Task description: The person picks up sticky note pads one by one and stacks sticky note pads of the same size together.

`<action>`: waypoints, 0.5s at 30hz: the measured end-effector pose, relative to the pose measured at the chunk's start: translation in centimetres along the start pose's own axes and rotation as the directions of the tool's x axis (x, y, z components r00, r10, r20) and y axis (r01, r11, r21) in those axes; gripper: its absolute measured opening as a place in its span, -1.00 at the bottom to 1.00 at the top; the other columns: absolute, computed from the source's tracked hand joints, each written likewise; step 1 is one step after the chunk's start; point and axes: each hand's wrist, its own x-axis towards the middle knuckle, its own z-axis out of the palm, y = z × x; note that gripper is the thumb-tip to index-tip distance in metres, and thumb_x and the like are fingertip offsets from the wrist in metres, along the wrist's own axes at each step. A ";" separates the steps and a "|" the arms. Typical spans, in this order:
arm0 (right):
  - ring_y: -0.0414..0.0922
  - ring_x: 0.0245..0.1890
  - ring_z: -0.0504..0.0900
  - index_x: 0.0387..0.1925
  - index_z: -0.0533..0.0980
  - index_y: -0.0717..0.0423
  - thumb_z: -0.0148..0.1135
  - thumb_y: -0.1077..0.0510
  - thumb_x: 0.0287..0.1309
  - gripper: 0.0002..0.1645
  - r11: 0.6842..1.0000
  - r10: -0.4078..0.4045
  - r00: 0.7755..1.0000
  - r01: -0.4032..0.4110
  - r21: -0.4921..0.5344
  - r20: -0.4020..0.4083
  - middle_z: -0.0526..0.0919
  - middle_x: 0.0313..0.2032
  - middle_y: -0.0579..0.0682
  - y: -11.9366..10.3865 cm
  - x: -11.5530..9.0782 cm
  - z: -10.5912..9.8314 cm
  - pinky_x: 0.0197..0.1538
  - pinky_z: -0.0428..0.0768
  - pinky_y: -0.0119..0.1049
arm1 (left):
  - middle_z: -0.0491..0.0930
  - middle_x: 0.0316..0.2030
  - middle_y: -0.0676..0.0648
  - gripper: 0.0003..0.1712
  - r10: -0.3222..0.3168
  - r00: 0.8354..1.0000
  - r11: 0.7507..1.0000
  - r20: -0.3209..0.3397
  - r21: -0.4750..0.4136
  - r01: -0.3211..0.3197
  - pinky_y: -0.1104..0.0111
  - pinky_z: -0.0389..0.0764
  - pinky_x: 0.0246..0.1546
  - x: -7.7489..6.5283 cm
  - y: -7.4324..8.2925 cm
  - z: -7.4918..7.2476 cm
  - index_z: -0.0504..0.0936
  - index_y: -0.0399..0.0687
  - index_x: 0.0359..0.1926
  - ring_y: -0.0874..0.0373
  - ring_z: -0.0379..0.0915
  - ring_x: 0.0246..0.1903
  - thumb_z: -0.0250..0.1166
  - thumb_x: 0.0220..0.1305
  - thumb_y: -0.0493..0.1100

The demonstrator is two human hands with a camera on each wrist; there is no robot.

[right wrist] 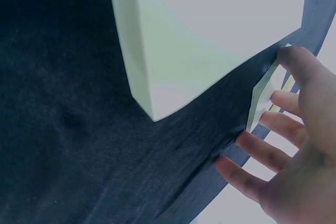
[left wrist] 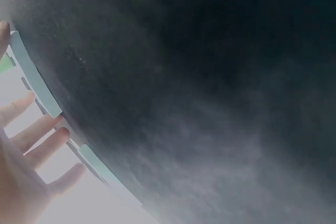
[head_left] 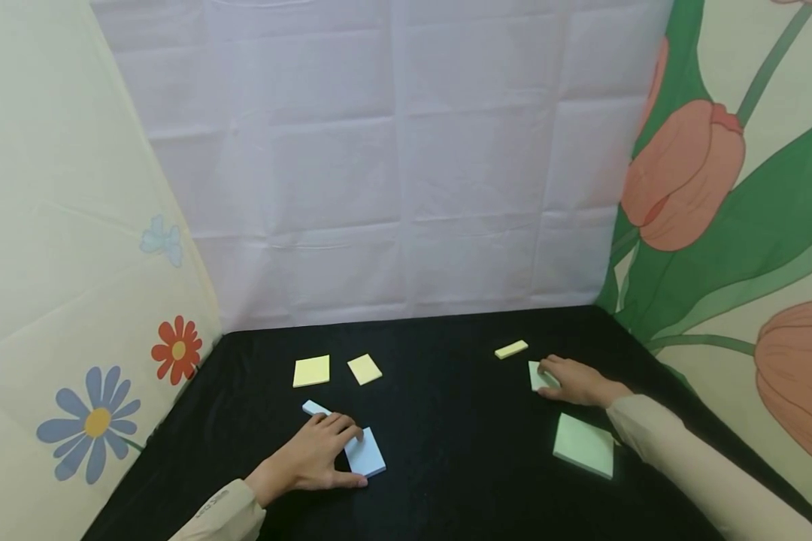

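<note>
In the head view, my left hand [head_left: 314,454] lies over a blue sticky-note pad [head_left: 368,454], its thumb at the near edge and index finger at the far part. A narrow blue pad [head_left: 314,407] shows just beyond those fingers, partly covered. The left wrist view has the thumb and fingers spanning the blue pad's long side [left wrist: 35,74]. To the right, my right hand [head_left: 578,382] holds a small pale green pad [head_left: 536,376] between thumb and fingertips; the palm hides part of it. Nearer me than that hand lies a larger green pad [head_left: 584,445].
A square yellow pad [head_left: 311,371] and a smaller yellow pad [head_left: 365,369] lie toward the back left. One narrow yellow pad [head_left: 511,349] is beyond my right hand. Black cloth [head_left: 440,421] covers the table, with a white sheet [head_left: 406,150] behind and patterned curtains at both sides.
</note>
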 end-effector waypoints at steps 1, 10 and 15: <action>-0.12 -0.38 0.54 -0.12 0.50 0.23 0.39 0.03 0.17 -0.60 1.000 0.001 1.000 -0.001 0.001 0.000 0.51 -0.27 0.01 0.0 0.0 0.0 -0.32 0.53 -0.14 | 0.49 0.05 0.06 -0.22 0.000 1.000 1.000 0.000 -0.002 0.000 0.02 0.34 0.15 0.0 0.0 0.0 0.51 0.17 0.06 0.13 0.38 0.09 0.01 0.14 0.62; -0.10 -0.38 0.55 -0.12 0.50 0.25 0.39 0.02 0.17 -0.58 1.000 -0.008 1.000 0.008 0.010 0.001 0.51 -0.26 0.03 -0.2 -0.1 -0.1 -0.33 0.53 -0.13 | 0.50 0.01 0.07 -0.28 0.035 0.999 0.999 -0.007 0.012 -0.034 0.00 0.36 0.10 0.3 0.1 0.2 0.51 0.18 0.06 0.15 0.42 0.03 0.03 0.20 0.57; -0.11 -0.39 0.54 -0.13 0.50 0.25 0.39 0.02 0.16 -0.58 1.000 -0.019 1.000 0.019 0.002 -0.005 0.51 -0.27 0.03 0.0 0.0 0.0 -0.33 0.53 -0.14 | 0.51 0.02 0.06 -0.31 0.040 0.999 0.999 0.004 0.018 -0.040 0.01 0.37 0.06 0.5 0.3 0.0 0.52 0.17 0.06 0.15 0.42 0.02 0.05 0.22 0.54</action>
